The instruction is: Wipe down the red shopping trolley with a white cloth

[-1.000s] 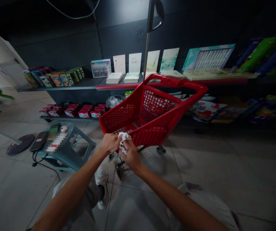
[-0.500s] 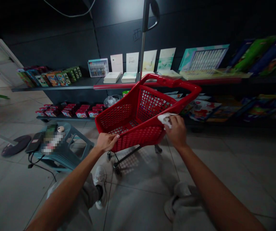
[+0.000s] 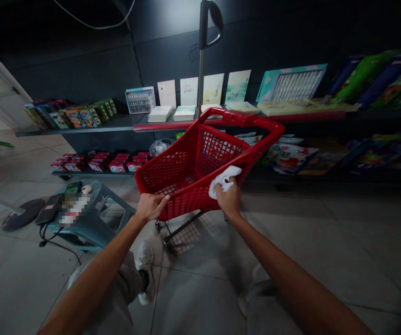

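A red plastic shopping cart point(image 3: 193, 197) with perforated sides stands in front of me, its raised handle at the upper right. My left hand point(image 3: 150, 206) grips the cart's near left corner, thumb lying along the rim. In my right hand point(image 3: 230, 194) is a crumpled white cloth point(image 3: 225, 179), pressed against the outside of the near side wall just under the rim. The fingertips of that hand are partly hidden by the cloth. Inside, the visible part of the basket shows only its perforated floor and walls.
Behind the cart runs a dark shelf point(image 3: 116, 126) with boxes, books and marker sets; snack bags point(image 3: 291, 156) lie lower right. A blue-grey plastic stool point(image 3: 97, 223) at left carries a phone, cables and other items. A metal pole point(image 3: 200, 79) rises behind the cart.
My right hand has moved left and slightly down along the cart's side with the cloth, which now shows more spread out. My left hand stays on the corner. The view has shifted slightly.
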The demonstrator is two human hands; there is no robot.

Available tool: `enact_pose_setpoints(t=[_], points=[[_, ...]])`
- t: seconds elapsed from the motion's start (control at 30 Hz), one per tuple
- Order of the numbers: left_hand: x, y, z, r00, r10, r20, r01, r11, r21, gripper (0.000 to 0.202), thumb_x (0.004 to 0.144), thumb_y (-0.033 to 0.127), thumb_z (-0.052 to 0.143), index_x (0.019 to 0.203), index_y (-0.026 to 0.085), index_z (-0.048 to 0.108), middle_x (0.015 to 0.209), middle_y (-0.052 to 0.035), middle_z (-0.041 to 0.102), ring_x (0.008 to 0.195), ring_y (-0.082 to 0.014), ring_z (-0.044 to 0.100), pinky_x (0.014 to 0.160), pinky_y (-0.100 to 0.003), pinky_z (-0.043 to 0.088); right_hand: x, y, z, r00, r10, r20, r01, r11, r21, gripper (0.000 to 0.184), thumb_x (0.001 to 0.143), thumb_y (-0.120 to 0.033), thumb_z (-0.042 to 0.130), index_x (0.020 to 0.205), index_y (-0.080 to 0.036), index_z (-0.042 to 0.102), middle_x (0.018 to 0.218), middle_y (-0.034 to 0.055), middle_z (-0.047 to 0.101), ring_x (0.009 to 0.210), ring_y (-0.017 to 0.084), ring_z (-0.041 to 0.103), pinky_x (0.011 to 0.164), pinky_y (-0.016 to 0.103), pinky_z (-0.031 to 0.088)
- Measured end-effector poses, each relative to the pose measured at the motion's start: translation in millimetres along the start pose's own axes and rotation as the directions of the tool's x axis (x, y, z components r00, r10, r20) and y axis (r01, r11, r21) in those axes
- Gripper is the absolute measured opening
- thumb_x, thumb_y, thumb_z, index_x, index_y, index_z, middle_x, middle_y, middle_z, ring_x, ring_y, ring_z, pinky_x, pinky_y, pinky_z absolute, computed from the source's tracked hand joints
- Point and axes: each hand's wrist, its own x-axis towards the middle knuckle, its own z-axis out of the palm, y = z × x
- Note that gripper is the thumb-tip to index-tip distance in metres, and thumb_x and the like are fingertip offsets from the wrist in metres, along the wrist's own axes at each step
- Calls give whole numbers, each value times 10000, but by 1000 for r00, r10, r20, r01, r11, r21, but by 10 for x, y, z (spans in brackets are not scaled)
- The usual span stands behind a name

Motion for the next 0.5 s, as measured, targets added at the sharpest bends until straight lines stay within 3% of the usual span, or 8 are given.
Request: enact_pose_setpoints(t=[0.13,0.2,0.27,0.37,0.5], points=[[-8,-3,-8,1000,1,17,-1,1000,-11,690,1076,554,232,650,182,627,550,-28,574,508,-117,424,568,-301,208,-15,-73,-92,974,-199,108,206,977,-60,403,886,-342,547,1237,-150,603,1122,168,697,1052,296,661,995,433,526],[-11,5,-14,1000,-6,22,6,1000,-9,697,1075,557,230,655,182,640,551,-29,577,508,-118,427,566,-301,204,71,10,-232,926,-315,209,345,930,-126,378,904,-329,541,1241,-169,608,1192,169,662,1163,302,627,1051,429,499],[-12,22,-22,1000,-11,28,11,1000,-8,705,1074,562,225,657,182,647,551,-30,581,509,-119,435,564,-300,201,197,152,-391,906,-343,247,395,895,-208,375,898,-306,541,1238,-164,611,1266,182,622,1244,313,588,1086,433,476],[-12,53,-36,999,-13,33,13,1000,-3,717,1075,566,212,652,182,645,554,-34,591,505,-120,437,563,-301,201,356,390,-512,968,-225,109,247,926,-285,451,856,-268,539,1282,-124,579,1305,213,594,1192,317,610,1051,444,496],[-3,70,-40,999,-24,24,24,1000,2,729,1075,568,204,643,184,648,557,-43,604,499,-123,428,565,-308,204,312,604,-291,999,-10,-47,1,983,-184,495,784,-293,553,1235,-90,572,1194,229,657,1124,327,641,1034,483,507]])
